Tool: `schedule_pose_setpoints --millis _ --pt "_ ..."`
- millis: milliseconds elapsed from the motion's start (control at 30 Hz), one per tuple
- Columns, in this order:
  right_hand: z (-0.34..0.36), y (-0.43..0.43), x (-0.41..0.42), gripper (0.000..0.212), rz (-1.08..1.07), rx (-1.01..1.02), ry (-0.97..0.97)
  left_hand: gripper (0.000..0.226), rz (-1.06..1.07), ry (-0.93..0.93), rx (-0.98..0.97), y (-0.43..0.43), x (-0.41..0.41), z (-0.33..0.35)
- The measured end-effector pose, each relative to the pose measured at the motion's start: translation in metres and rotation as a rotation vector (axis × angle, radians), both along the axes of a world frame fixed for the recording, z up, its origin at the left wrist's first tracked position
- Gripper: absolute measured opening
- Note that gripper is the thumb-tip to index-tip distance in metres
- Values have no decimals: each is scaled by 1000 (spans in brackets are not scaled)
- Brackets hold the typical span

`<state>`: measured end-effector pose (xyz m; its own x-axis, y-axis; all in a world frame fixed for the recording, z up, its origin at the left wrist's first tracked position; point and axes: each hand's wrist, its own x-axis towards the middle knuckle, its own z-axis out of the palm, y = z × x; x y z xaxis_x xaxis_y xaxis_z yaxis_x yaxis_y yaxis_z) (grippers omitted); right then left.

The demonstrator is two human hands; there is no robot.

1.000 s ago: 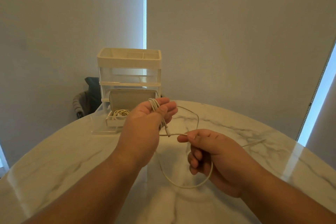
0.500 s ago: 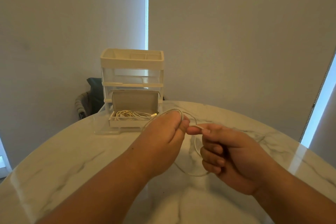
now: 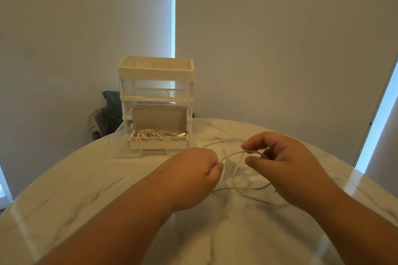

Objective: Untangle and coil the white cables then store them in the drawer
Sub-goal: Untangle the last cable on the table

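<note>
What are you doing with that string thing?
It is a white cable, not a string. The left hand grips one part of it and the right hand pinches another part between thumb and finger, with loose loops hanging down to the marble table. It is not coiled yet. Behind, a clear organizer has its bottom drawer pulled out, and a small open box in it already holds other coiled white cables.
</note>
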<state>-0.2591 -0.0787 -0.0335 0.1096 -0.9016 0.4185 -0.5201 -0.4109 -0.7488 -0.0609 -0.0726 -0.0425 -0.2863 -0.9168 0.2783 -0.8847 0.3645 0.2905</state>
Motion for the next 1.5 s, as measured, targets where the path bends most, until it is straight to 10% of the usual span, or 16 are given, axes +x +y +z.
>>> schedule_pose_setpoints --millis 567,1067,1500 --pt "-8 -10 1 12 -26 -134 91 43 -73 110 58 3 -9 -2" --pt "-16 -14 5 21 108 -89 35 40 -412 1232 731 19 -8 16" --pt "-18 -13 8 16 357 381 -636 32 -469 1870 545 9 1 26"
